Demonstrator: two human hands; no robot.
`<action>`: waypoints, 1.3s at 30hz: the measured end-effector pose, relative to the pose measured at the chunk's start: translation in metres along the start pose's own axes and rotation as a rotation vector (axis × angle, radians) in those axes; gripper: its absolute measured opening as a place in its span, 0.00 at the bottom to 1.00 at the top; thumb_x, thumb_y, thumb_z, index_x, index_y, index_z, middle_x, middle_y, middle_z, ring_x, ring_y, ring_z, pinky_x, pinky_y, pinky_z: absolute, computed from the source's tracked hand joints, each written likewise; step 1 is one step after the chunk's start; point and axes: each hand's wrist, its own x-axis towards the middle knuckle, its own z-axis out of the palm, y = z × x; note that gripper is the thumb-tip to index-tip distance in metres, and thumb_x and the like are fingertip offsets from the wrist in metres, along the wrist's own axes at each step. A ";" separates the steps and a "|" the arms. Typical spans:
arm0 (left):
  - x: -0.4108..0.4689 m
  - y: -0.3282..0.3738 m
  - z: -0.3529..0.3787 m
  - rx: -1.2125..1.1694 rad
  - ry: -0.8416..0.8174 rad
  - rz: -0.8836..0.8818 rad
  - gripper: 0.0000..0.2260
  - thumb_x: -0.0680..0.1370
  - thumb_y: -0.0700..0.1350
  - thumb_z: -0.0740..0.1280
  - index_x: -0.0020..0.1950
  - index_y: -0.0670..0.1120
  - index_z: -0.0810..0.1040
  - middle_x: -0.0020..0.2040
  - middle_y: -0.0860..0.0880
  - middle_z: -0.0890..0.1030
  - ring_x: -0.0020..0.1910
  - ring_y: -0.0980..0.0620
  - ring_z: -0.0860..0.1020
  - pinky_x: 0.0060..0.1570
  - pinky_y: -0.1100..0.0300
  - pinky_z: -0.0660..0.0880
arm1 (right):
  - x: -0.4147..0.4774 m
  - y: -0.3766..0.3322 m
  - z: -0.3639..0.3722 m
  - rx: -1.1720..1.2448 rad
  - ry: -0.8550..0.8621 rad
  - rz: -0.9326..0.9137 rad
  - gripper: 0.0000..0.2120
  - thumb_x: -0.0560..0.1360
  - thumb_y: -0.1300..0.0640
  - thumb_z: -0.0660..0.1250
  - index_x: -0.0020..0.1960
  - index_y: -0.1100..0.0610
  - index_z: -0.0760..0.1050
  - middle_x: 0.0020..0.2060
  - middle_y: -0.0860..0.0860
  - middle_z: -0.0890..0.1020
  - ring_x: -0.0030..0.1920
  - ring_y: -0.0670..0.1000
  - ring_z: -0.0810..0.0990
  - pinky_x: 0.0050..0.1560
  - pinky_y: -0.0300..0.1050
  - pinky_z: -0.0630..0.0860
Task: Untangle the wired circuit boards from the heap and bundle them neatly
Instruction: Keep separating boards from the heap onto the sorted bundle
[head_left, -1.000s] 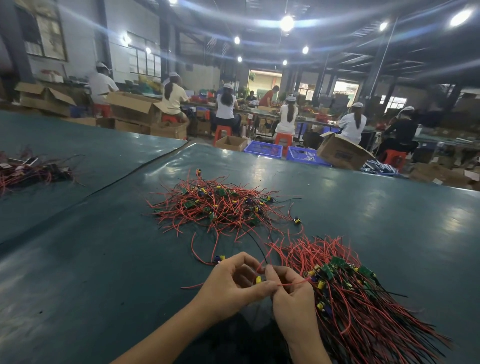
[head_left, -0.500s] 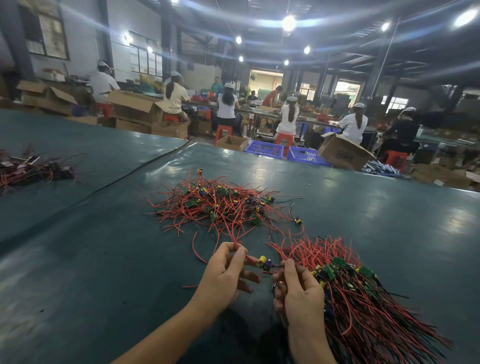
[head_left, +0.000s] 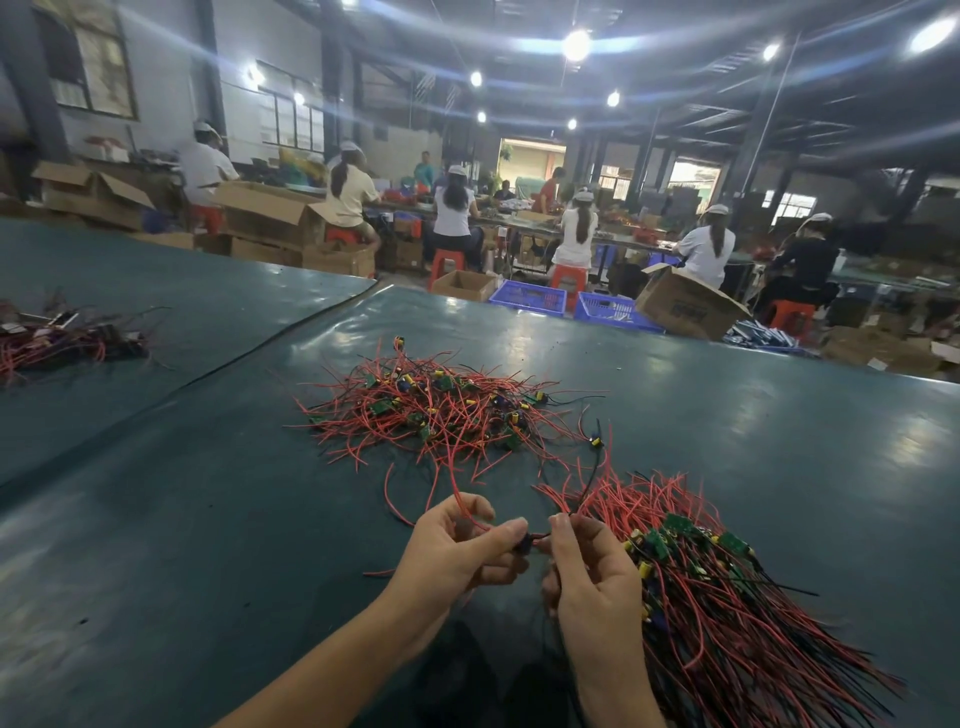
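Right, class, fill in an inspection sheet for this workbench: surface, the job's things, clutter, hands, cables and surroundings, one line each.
Surface: glossy dark green mat.
Job's things: tangled heap mid-table; sorted bundle at right.
Clutter: another wire pile far left.
Hands: left hand and right hand pinch one small dark part between them.
Cables: red and black leads, loose ends splayed around the heap.
Surroundings: seated workers, cardboard boxes, blue crates.

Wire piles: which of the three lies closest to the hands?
The pile at lower right, against the right hand; the tangled heap lies farther ahead, the third pile far left.
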 end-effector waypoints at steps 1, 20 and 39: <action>0.000 0.000 0.000 0.026 -0.002 0.010 0.17 0.64 0.40 0.75 0.48 0.38 0.73 0.33 0.42 0.80 0.28 0.50 0.79 0.29 0.63 0.76 | 0.000 0.001 0.000 -0.026 0.007 -0.009 0.06 0.76 0.58 0.68 0.42 0.58 0.78 0.28 0.47 0.80 0.26 0.43 0.72 0.26 0.35 0.70; 0.003 0.012 -0.003 0.240 -0.069 0.084 0.02 0.73 0.35 0.71 0.41 0.39 0.82 0.33 0.45 0.82 0.29 0.53 0.80 0.32 0.65 0.77 | 0.026 -0.010 -0.031 0.352 0.307 0.204 0.12 0.77 0.57 0.67 0.38 0.58 0.84 0.28 0.47 0.74 0.22 0.43 0.61 0.18 0.34 0.59; 0.002 0.012 -0.002 0.304 -0.092 0.103 0.01 0.73 0.34 0.72 0.42 0.38 0.82 0.32 0.43 0.81 0.28 0.52 0.78 0.32 0.64 0.77 | 0.010 0.000 0.001 0.165 0.234 0.201 0.11 0.75 0.54 0.70 0.36 0.51 0.86 0.25 0.48 0.78 0.23 0.44 0.72 0.27 0.38 0.71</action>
